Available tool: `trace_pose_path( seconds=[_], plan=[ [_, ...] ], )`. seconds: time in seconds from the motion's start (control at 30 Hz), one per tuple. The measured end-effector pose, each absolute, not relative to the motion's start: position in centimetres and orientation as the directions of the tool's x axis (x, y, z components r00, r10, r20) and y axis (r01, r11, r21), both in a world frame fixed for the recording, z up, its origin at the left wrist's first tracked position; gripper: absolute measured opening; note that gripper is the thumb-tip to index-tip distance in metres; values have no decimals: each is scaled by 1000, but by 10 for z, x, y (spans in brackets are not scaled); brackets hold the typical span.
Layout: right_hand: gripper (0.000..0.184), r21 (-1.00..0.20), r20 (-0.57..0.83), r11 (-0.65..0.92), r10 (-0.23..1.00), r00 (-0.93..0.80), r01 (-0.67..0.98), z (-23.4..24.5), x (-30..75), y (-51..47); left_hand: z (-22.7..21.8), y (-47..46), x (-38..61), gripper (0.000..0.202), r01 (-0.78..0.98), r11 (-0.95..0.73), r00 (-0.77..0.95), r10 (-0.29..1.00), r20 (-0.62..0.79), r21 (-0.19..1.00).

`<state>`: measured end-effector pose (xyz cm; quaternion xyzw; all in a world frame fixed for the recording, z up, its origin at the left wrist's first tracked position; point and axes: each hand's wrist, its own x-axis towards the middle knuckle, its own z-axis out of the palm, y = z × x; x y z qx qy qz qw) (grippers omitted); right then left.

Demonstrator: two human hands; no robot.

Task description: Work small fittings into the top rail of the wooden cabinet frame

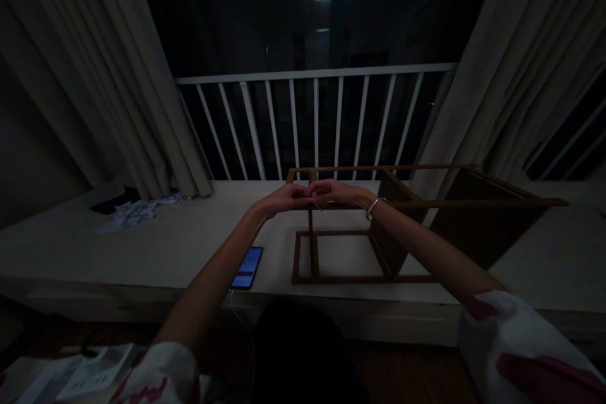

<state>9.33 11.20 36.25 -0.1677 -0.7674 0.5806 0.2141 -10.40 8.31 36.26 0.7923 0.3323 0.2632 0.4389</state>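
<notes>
My left hand and my right hand meet at the near end of a brown wooden frame, which lies on its side on the white ledge. Fingers of both hands are bent and pinched together at the frame's upper rail. A thin, light-coloured sliver shows just under the fingertips; its kind is too small and dark to tell. Whatever else the fingers hold is hidden. A bracelet circles my right wrist. Left of the frame lies a phone with its screen lit.
The white ledge runs below a dark window with a white railing. Crumpled papers lie at the left by a curtain. A white cable hangs from the phone. A power strip is at lower left.
</notes>
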Motion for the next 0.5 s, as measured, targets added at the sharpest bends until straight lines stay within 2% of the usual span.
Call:
trace_pose_path(
  seconds=[0.17, 0.5],
  plan=[
    [36, -967, 125, 256, 476, -871, 1, 364, 94, 110, 362, 85, -105, 38, 249, -382, 641, 754, 144, 890],
    [35, -951, 77, 301, 455, -887, 72, 363, 96, 110, 358, 89, -107, 36, 255, -372, 618, 772, 145, 893]
  ],
)
